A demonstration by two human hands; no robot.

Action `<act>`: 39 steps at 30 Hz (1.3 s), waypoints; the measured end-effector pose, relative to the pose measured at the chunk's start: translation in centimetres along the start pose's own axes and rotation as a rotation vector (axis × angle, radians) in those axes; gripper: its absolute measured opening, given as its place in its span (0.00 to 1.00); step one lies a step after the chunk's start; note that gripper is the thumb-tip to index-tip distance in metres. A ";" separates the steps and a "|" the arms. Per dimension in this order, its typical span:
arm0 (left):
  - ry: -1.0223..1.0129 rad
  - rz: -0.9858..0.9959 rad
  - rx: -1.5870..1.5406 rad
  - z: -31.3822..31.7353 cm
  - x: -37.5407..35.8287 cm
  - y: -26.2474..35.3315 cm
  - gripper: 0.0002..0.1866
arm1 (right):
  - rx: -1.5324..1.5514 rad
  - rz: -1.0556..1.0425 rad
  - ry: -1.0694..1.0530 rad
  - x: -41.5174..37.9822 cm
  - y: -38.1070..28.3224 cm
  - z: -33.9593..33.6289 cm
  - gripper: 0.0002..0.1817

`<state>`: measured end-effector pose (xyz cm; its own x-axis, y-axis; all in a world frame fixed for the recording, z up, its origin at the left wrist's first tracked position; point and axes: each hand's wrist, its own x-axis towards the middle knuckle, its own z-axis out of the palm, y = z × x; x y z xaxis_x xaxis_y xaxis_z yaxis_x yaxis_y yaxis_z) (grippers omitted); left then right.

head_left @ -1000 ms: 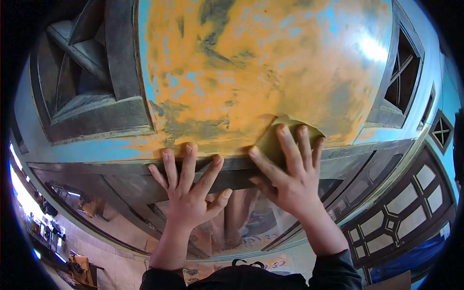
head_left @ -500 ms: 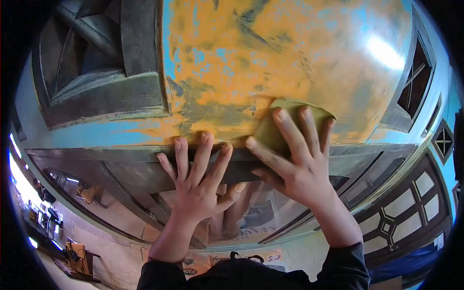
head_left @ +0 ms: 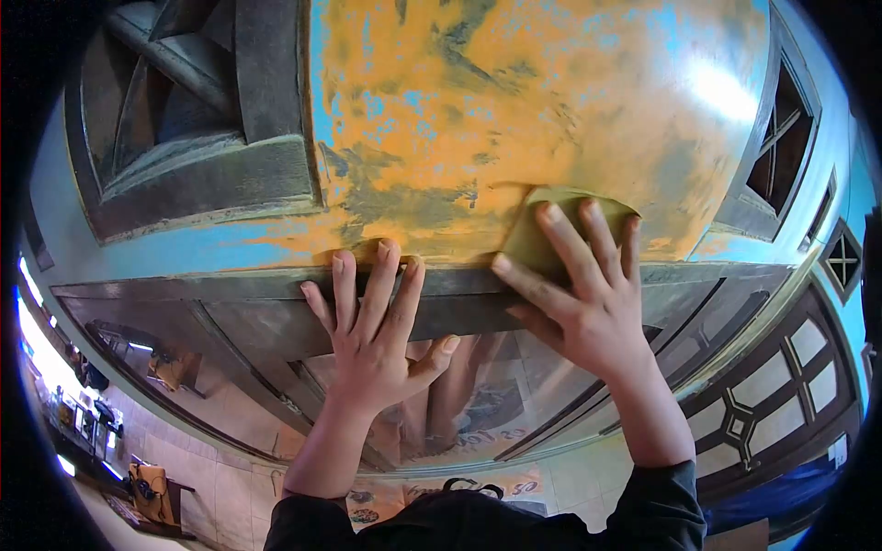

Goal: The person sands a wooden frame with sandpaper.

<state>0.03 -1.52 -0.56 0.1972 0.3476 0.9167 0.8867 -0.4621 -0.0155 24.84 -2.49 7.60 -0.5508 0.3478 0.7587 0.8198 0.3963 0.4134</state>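
A large wooden door panel (head_left: 514,110) fills the view, its blue paint worn down to orange and grey patches. My right hand (head_left: 583,294) lies flat on a folded olive sheet of sandpaper (head_left: 537,230) and presses it against the panel near its lower edge. My left hand (head_left: 372,335) rests beside it with fingers spread, fingertips on the panel's grey lower edge (head_left: 276,285), holding nothing.
A grey carved recess (head_left: 184,119) sits at the panel's upper left and another framed opening (head_left: 781,147) at the right. Other dark door frames with panes (head_left: 772,386) lean at the lower right. Tiled floor and printed paper (head_left: 441,477) lie below.
My right hand has slid the sandpaper slightly right along the panel's lower part. My left hand shifted a little right and up along the edge.
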 end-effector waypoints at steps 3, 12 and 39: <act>-0.018 -0.001 0.006 -0.2 0.1 0.1 0.40 | 0.030 0.000 0.030 0.6 -0.7 0.2 0.39; -0.023 0.037 0.097 -0.6 0.6 0.3 0.41 | -0.037 0.163 0.140 -2.9 2.6 1.3 0.37; -0.088 0.525 0.431 -3.1 18.2 7.3 0.36 | 0.039 0.632 0.374 -10.0 9.2 1.7 0.31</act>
<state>8.83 -1.09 17.27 0.6637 0.2399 0.7085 0.7479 -0.2276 -0.6236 37.64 -0.93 2.95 0.1215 0.2094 0.9703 0.9531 0.2482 -0.1729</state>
